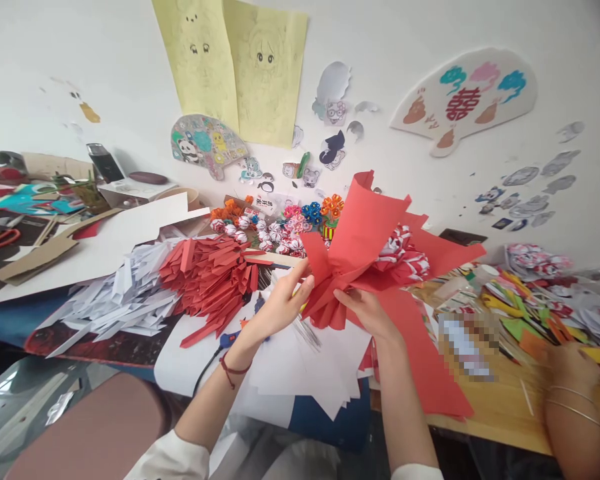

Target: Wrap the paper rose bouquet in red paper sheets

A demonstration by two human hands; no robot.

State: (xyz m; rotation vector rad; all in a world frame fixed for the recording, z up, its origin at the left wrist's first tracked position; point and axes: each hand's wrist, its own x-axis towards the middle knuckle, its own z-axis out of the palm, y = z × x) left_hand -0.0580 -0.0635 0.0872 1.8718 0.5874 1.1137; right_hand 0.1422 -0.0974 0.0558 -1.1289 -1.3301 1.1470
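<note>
A bouquet of red-and-white paper flowers [405, 257] stands wrapped in red paper [363, 223], leaning to the right in front of me. Its wrap is pinched narrow and flares at the gathered foot, where thin wire-like stems [307, 333] stick out below. My right hand [365, 310] grips this gathered part from the right, thumb in front and the other fingers partly hidden. At the wrap's left edge is my left hand [285, 300], its fingers stretched and apart; whether it presses on the paper is hard to see. White sheets [305, 380] lie beneath both hands.
Piles of red paper strips [207, 277] and white paper strips [125, 293] lie to the left. A large red sheet [425, 360] spreads at the right. Finished paper flowers [277, 233] line the wall. A blue glue gun [229, 339] lies near my left wrist. Another person's hand [573, 367] works at far right.
</note>
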